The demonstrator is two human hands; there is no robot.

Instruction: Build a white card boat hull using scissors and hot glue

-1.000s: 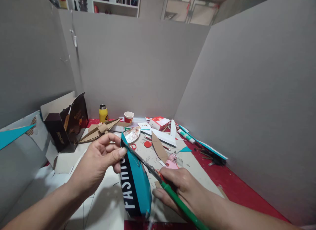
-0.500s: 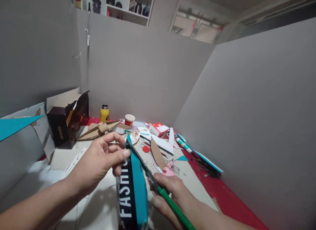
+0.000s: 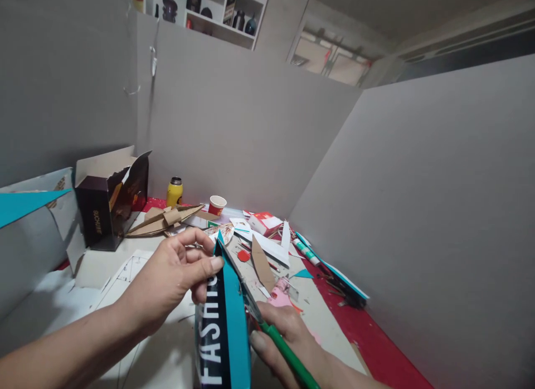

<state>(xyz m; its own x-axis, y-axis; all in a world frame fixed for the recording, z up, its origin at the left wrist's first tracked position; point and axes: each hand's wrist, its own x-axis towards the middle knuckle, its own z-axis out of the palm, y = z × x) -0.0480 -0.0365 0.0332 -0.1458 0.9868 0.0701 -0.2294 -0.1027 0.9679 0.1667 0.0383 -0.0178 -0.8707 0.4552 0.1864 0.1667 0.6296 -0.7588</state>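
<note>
My left hand (image 3: 179,269) pinches the upper tip of a teal and black piece of card (image 3: 234,327) between thumb and fingers. Large white letters run up its black face, and its lower end leaves the view at the bottom. Green-handled scissors (image 3: 288,353) are in my right hand (image 3: 292,327), which is closed around them. Their dark blades lean up and left along the right edge of the card, close to its pointed top. Part of the blades is hidden behind the card, so how far apart they are cannot be told.
Beyond my hands stand an open dark box (image 3: 96,216), a yellow bottle (image 3: 174,192) and a paper cup (image 3: 217,205). Cardboard strips (image 3: 262,263), a red and white box (image 3: 264,223) and a pink tool (image 3: 281,293) lie on the table. Grey panels (image 3: 234,127) enclose it.
The scissors have shifted slightly down and left along the card's edge, with less blade showing. My left hand keeps its pinch. The whole view has shifted slightly.
</note>
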